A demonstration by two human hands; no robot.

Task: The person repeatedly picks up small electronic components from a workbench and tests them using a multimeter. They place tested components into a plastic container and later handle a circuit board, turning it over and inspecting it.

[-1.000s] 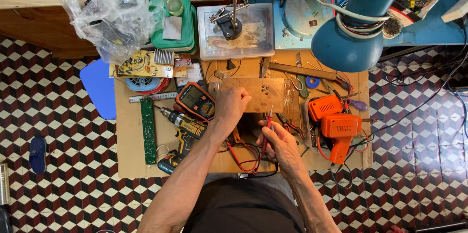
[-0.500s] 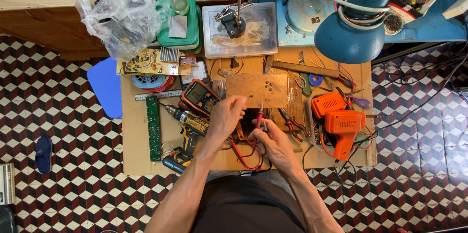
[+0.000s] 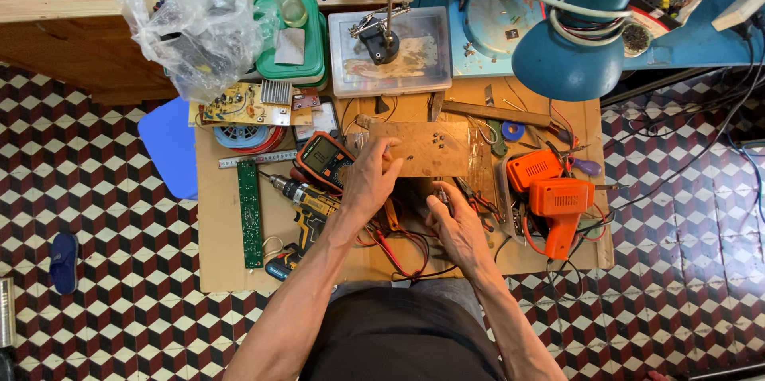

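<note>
We see the left hand [image 3: 370, 182] gripping the near left edge of a brown board [image 3: 422, 148] on the workbench [image 3: 231, 261]. The right hand [image 3: 456, 225] pinches a small tool (too small to identify) just below the board. A multimeter [image 3: 325, 159] and a cordless drill [image 3: 307, 210] lie to the left, an orange soldering gun [image 3: 558, 210] to the right.

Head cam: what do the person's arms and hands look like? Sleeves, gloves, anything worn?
Both arms are bare up to the frame's bottom edge, with no sleeves in view. The left hand and right hand are ungloved. No watch, ring or wristband shows. Veins stand out along both forearms. Dark clothing covers the lap below.
</note>
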